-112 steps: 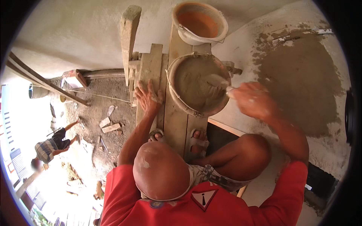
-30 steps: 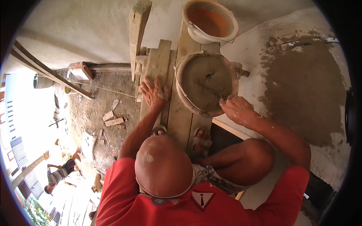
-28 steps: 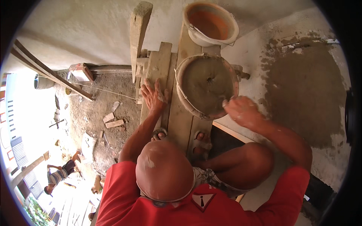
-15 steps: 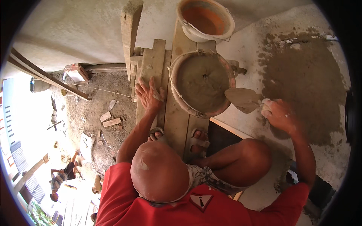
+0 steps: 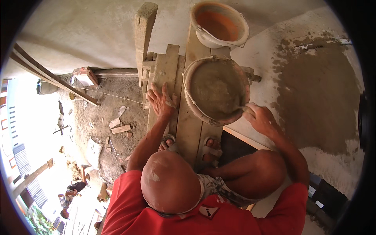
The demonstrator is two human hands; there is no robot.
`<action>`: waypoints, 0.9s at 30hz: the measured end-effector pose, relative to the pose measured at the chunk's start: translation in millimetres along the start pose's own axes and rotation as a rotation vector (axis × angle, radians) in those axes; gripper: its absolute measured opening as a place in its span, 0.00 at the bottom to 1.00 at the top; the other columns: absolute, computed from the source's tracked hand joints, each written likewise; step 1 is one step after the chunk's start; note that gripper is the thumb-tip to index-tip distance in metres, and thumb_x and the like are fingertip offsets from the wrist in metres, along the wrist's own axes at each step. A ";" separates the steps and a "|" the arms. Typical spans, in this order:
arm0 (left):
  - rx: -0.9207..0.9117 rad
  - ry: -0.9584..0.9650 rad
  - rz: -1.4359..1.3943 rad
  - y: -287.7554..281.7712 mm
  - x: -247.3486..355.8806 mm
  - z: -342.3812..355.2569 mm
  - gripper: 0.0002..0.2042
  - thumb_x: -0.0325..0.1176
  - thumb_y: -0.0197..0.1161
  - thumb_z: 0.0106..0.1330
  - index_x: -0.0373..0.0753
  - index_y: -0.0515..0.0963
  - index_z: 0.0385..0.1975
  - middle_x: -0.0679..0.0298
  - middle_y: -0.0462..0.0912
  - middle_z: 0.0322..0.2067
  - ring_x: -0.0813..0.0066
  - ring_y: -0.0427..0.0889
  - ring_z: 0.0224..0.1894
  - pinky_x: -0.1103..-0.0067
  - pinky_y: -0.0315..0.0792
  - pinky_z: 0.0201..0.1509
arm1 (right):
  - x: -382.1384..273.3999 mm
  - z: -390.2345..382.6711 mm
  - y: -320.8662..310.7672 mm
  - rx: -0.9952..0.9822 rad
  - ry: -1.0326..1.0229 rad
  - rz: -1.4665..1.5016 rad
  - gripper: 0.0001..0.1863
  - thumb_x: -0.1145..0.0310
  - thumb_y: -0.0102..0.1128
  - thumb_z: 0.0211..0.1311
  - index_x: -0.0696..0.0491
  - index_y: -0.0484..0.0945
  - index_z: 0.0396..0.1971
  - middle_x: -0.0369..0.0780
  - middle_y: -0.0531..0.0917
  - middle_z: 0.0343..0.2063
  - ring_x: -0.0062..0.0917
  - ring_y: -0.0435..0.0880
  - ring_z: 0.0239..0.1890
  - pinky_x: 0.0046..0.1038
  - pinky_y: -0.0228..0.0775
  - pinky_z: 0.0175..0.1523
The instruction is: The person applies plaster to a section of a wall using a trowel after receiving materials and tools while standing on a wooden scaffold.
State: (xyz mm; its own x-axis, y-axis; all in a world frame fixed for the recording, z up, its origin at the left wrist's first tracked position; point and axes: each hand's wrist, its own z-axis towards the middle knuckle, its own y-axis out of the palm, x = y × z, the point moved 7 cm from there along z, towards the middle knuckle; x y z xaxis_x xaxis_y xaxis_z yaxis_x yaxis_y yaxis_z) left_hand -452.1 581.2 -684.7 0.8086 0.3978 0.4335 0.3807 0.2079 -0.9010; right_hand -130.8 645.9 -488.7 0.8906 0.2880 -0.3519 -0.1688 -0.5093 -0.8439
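Three o'clock from the left hand (image 5: 161, 102), which lies flat, spread and empty on a plank (image 5: 167, 65), stands the bucket (image 5: 199, 116); at its four o'clock rim the right hand (image 5: 260, 117) grasps the trowel (image 5: 242, 107), whose blade is mostly hidden in the mortar (image 5: 213, 84) toward that hand's ten o'clock. Half a second ago the blade showed bare across the rim and the right hand was farther off; now the pit in the mortar's middle has gone, while the left hand rests as before.
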 end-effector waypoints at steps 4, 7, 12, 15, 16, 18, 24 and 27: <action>-0.025 -0.030 -0.003 2.3 4.2 -0.5 0.35 0.47 0.62 0.58 0.46 0.63 0.67 0.39 0.49 0.69 0.35 0.48 0.69 0.51 0.41 0.72 | 23.0 -17.6 14.4 0.093 0.056 -0.027 0.19 0.58 0.61 0.61 0.57 0.76 0.45 0.53 0.84 0.32 0.49 0.83 0.38 0.43 0.74 0.43; -0.018 -0.020 0.011 1.5 2.4 0.2 0.35 0.47 0.61 0.58 0.45 0.63 0.67 0.39 0.49 0.69 0.35 0.48 0.69 0.51 0.42 0.72 | 23.6 -11.2 25.4 0.160 0.003 -0.050 0.20 0.59 0.61 0.61 0.59 0.76 0.45 0.52 0.84 0.34 0.49 0.83 0.38 0.43 0.75 0.43; 0.002 0.019 0.013 -0.5 5.3 6.2 0.35 0.48 0.61 0.58 0.45 0.62 0.67 0.39 0.48 0.69 0.35 0.49 0.68 0.51 0.44 0.72 | 28.2 -1.8 27.6 0.184 0.012 -0.012 0.20 0.59 0.60 0.63 0.59 0.75 0.46 0.53 0.84 0.33 0.50 0.83 0.37 0.43 0.75 0.42; -0.039 -0.020 0.039 6.4 3.0 -1.8 0.35 0.49 0.60 0.59 0.46 0.62 0.67 0.40 0.48 0.70 0.34 0.50 0.68 0.50 0.44 0.72 | 25.0 -4.3 25.7 0.195 0.054 -0.007 0.20 0.58 0.60 0.63 0.58 0.75 0.46 0.53 0.84 0.33 0.50 0.83 0.37 0.44 0.75 0.42; -0.040 -0.032 0.037 9.8 -1.6 -3.6 0.35 0.49 0.60 0.59 0.47 0.62 0.67 0.40 0.48 0.70 0.34 0.50 0.68 0.50 0.44 0.72 | 23.7 -1.9 27.6 0.171 0.043 -0.012 0.21 0.57 0.60 0.63 0.58 0.75 0.47 0.53 0.84 0.33 0.50 0.83 0.37 0.44 0.75 0.42; -0.016 -0.034 0.037 13.7 -3.4 1.4 0.35 0.49 0.60 0.58 0.47 0.62 0.67 0.41 0.49 0.70 0.33 0.50 0.68 0.50 0.44 0.72 | 28.1 2.8 26.2 0.161 0.028 -0.027 0.21 0.57 0.60 0.62 0.58 0.75 0.47 0.54 0.84 0.31 0.51 0.83 0.37 0.45 0.74 0.42; 0.004 -0.018 0.047 9.7 -0.2 -0.2 0.36 0.49 0.61 0.57 0.47 0.62 0.67 0.41 0.50 0.70 0.35 0.49 0.69 0.51 0.44 0.72 | 7.7 2.3 -29.6 0.180 0.027 0.106 0.20 0.60 0.66 0.58 0.58 0.75 0.43 0.53 0.82 0.26 0.48 0.83 0.32 0.41 0.73 0.38; 0.020 -0.002 0.054 12.5 4.5 2.0 0.36 0.48 0.62 0.56 0.46 0.62 0.67 0.40 0.49 0.70 0.37 0.50 0.69 0.52 0.45 0.71 | -1.9 -1.4 -75.2 0.259 -0.006 0.137 0.24 0.59 0.69 0.54 0.58 0.73 0.44 0.51 0.82 0.26 0.45 0.84 0.31 0.40 0.74 0.38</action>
State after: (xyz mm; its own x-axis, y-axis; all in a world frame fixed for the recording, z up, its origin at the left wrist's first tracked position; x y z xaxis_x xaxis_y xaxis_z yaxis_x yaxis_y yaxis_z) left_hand -444.6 587.4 -694.0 0.8268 0.4106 0.3846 0.3278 0.2039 -0.9225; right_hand -119.2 682.5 -423.9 0.8497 0.2362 -0.4715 -0.3902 -0.3199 -0.8634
